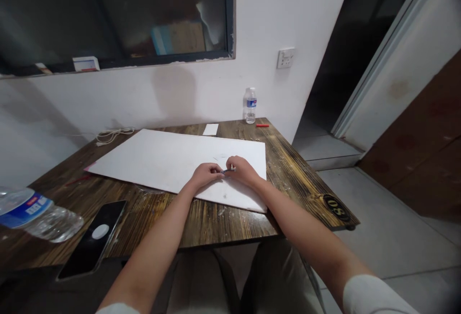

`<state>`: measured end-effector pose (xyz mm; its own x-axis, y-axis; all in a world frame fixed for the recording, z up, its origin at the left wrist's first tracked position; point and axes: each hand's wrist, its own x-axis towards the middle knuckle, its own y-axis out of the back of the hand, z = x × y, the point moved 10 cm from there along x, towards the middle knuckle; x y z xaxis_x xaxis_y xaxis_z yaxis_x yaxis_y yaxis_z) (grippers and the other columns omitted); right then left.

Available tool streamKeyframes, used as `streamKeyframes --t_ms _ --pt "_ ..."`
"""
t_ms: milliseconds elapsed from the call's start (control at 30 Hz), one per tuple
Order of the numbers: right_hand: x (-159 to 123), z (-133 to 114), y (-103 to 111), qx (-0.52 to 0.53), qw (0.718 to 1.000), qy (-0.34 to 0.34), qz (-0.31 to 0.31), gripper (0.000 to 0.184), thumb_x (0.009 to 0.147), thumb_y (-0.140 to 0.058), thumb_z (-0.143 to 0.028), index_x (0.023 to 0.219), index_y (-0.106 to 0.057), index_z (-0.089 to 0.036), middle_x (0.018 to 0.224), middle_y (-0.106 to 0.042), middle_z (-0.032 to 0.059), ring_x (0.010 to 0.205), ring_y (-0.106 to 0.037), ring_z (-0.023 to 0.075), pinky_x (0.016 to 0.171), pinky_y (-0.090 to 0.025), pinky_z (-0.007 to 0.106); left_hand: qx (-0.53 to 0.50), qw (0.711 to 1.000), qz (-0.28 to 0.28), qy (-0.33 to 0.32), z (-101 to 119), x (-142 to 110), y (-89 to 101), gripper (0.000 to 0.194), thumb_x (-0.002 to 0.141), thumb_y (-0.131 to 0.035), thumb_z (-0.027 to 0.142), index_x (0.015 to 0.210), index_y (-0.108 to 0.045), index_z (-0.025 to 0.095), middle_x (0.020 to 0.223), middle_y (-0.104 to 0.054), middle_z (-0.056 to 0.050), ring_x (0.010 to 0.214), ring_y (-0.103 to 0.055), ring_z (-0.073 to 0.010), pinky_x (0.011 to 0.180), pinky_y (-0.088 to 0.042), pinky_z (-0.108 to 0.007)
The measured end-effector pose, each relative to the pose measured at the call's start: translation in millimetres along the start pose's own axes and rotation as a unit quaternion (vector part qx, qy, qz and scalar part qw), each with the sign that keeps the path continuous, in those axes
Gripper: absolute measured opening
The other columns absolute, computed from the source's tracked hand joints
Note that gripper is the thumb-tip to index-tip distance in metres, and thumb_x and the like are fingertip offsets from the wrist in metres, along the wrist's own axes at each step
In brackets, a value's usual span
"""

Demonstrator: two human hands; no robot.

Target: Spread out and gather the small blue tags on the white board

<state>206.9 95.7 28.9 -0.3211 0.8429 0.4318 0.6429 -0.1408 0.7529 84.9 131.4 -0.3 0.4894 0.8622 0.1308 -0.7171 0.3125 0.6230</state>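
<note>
A small, thin, dark bluish stick-like object [227, 171] spans the gap between my two hands; its exact kind is too small to tell. My left hand [206, 175] pinches its left end between thumb and fingers. On the other end, the curled fingers of my right hand [243, 170] are closed. Both hands are low over the right part of a large white board [151, 155] lying flat on the wooden table. A few faint dark marks show on the board just beyond my fingers.
A large water bottle [39, 213] lies at the left beside a black phone [94, 237]. At the back stand a small water bottle [251, 106], a red marker-like stick [262, 125] and a white card [211, 129]. A coiled white cable [113, 134] lies back left.
</note>
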Motion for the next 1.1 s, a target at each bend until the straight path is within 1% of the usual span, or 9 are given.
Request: streamKeyframes --t_ms 100,300,400,500,767,833,900,1000,1100 --pt "0 2 -5 -0.039 0.999 -0.022 -0.021 0.016 0.077 -0.073 -0.025 0.086 -0.061 -0.019 0.081 -0.061 0.0008 0.076 -0.051 0.016 0.069 -0.033 0.026 0.037 0.999 -0.007 -0.018 4 0 -0.9 0.03 0.062 -0.077 0.045 0.08 -0.077 0.021 0.068 -0.067 -0.001 0.064 -0.057 -0.0165 0.058 -0.039 -0.027" --pt "1 10 -5 -0.033 0.998 -0.018 -0.04 0.035 0.071 -0.081 -0.03 0.102 -0.066 -0.02 0.093 -0.066 0.003 0.087 -0.054 0.0178 0.073 -0.034 0.026 0.069 0.997 0.002 -0.025 8 -2 0.4 0.025 0.071 -0.071 0.045 0.081 -0.077 0.023 0.071 -0.069 -0.001 0.067 -0.057 -0.0169 0.06 -0.036 -0.026" --pt "0 15 -10 -0.027 0.996 -0.027 -0.081 0.027 0.071 -0.081 -0.031 0.093 -0.071 -0.019 0.087 -0.066 0.003 0.083 -0.055 0.0167 0.07 -0.034 0.024 0.073 0.997 0.007 -0.026 9 -2 1.2 0.026 0.072 -0.07 0.044 0.084 -0.077 0.022 0.074 -0.071 -0.001 0.068 -0.058 -0.0174 0.061 -0.036 -0.027" --pt "-3 14 -13 -0.005 0.994 -0.038 -0.1 0.015 0.077 -0.076 -0.027 0.089 -0.072 -0.018 0.08 -0.067 0.0012 0.074 -0.055 0.0139 0.065 -0.033 0.023 0.088 0.996 0.0 -0.034 11 -3 -0.4 0.029 0.07 -0.072 0.046 0.086 -0.077 0.022 0.074 -0.07 -0.001 0.068 -0.057 -0.0174 0.06 -0.035 -0.027" --pt "-4 16 -10 0.023 0.995 -0.062 -0.072 0.014 0.079 -0.073 -0.024 0.092 -0.072 -0.019 0.077 -0.069 0.0002 0.069 -0.057 0.0128 0.062 -0.033 0.021 0.115 0.992 -0.004 -0.05 18 -4 -0.5 0.034 0.074 -0.07 0.043 0.101 -0.074 0.023 0.075 -0.067 0.0 0.069 -0.058 -0.0166 0.062 -0.04 -0.027" --pt "-3 17 -8 0.014 0.995 -0.065 -0.068 0.01 0.079 -0.072 -0.024 0.088 -0.072 -0.019 0.076 -0.069 0.0011 0.07 -0.056 0.0136 0.062 -0.033 0.022 0.136 0.989 -0.001 -0.064 22 -4 0.0 0.037 0.076 -0.069 0.043 0.107 -0.071 0.023 0.087 -0.069 -0.003 0.08 -0.061 -0.0191 0.072 -0.045 -0.029" --pt "-2 20 -3 0.011 0.996 -0.079 -0.044 0.008 0.081 -0.07 -0.025 0.085 -0.072 -0.018 0.076 -0.069 0.0022 0.069 -0.056 0.0143 0.062 -0.032 0.023 0.172 0.98 0.024 -0.096 30 -5 2.8 0.043 0.079 -0.067 0.043 0.118 -0.065 0.024 0.11 -0.067 -0.007 0.103 -0.058 -0.0231 0.09 -0.046 -0.035" --pt "-2 28 11 0.033 0.993 -0.112 0.026 0.01 0.082 -0.067 -0.027 0.083 -0.07 -0.018 0.075 -0.067 0.0018 0.067 -0.054 0.0139 0.062 -0.033 0.024 0.252 0.961 0.045 -0.101 31 -6 1.2 0.063 0.082 -0.065 0.048 0.138 -0.048 0.026 0.148 -0.045 -0.01 0.137 -0.035 -0.0295 0.111 -0.03 -0.048" --pt "-4 35 19 0.05 0.987 -0.13 0.081 0.01 0.082 -0.065 -0.027 0.082 -0.068 -0.018 0.071 -0.064 0.0 0.065 -0.051 0.013 0.061 -0.032 0.024 0.315 0.947 0.005 -0.055 18 -6 -9.4 0.074 0.083 -0.059 0.056 0.147 -0.035 0.027 0.158 -0.029 -0.01 0.146 -0.019 -0.0335 0.115 -0.017 -0.054"
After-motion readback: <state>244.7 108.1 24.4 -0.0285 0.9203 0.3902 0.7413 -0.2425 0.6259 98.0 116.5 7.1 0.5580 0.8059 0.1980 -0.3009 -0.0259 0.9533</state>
